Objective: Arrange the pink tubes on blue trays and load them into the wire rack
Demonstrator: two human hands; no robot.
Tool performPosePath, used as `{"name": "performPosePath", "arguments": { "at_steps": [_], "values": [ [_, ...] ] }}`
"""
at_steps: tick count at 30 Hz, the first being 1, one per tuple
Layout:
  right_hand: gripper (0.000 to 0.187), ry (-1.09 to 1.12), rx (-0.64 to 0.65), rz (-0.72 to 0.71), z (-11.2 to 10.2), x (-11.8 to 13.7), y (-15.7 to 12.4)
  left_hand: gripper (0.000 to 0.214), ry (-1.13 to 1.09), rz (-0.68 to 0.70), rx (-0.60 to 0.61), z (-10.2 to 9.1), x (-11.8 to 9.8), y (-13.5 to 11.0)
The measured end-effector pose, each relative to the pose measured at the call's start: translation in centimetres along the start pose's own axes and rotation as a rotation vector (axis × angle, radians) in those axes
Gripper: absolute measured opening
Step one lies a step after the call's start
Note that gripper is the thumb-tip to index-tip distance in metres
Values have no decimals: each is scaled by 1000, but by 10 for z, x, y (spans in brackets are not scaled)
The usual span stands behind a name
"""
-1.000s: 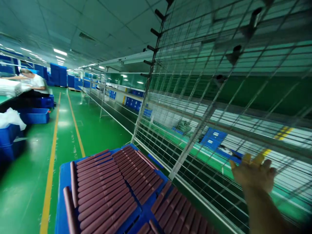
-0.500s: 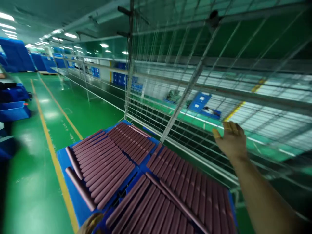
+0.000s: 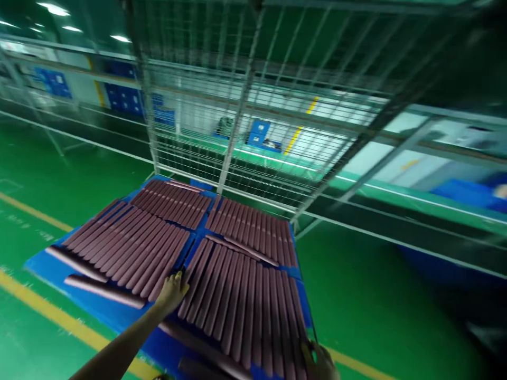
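Your left hand (image 3: 171, 295), fingers loosely spread, rests on maroon rods (image 3: 241, 295) in a blue tray (image 3: 75, 295). Your right hand (image 3: 319, 363), grip unclear, sits at the tray's near right edge. A wire rack (image 3: 241, 105) stands at the far edge; green floor (image 3: 376, 301) lies open to the right.

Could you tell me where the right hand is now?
Low in the head view, the right hand is at the blue tray's edge, by maroon rods.

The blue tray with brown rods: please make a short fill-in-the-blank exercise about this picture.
1. The left hand touches brown rods lying on a ____ tray.
2. The right hand is at the tray's edge, above the ____ floor.
3. Behind the tray stands a ____ rack.

Missing words: blue; green; wire.
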State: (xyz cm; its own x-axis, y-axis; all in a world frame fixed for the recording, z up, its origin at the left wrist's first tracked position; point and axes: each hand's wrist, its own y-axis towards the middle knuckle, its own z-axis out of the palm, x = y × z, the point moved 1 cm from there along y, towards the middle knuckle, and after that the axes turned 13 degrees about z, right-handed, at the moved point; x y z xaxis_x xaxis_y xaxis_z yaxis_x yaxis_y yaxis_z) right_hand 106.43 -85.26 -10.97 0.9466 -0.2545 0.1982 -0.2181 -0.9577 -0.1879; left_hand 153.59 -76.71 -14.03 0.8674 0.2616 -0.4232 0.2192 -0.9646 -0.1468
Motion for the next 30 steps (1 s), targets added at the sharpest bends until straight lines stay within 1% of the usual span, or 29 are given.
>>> {"name": "performPosePath", "arguments": {
  "at_steps": [3, 5, 8, 12, 15, 18, 20, 22, 24, 27, 30],
  "values": [
    [35, -7, 17, 92, 11, -2, -6, 59, 93, -4, 67, -3, -5, 6],
    [37, -7, 34, 163, 12, -1, -1, 57, 142, 24, 91, -3, -6, 7],
    [44, 2, 28, 264, 9, 2, 9, 56, 202, 82, 84, 0, -5, 8],
    [44, 27, -31, 290, 3, 6, 9, 58, 226, 35, 52, -1, -6, 10],
    [42, 96, 16, 295, 1, 3, 1, 56, 237, 3, 39, -7, -8, 12],
    [38, 180, 64, 331, 2, -4, -7, 54, 168, -26, 15, -14, -8, 12],
    [37, 233, 57, 356, 3, -8, -12, 52, 77, -29, 3, -15, -6, 14],
    [38, 282, 44, 373, 5, -11, -15, 52, -1, -32, 18, -16, -2, 16],
    [38, 326, 34, 377, 6, -14, -18, 56, -58, -47, 50, -14, 1, 19],
    [40, 375, 23, 372, 9, -16, -25, 63, -90, -62, 76, -13, 5, 21],
    [42, 394, 7, 355, 13, -16, -32, 62, -88, -54, 78, -14, 4, 17]
  ]
}}
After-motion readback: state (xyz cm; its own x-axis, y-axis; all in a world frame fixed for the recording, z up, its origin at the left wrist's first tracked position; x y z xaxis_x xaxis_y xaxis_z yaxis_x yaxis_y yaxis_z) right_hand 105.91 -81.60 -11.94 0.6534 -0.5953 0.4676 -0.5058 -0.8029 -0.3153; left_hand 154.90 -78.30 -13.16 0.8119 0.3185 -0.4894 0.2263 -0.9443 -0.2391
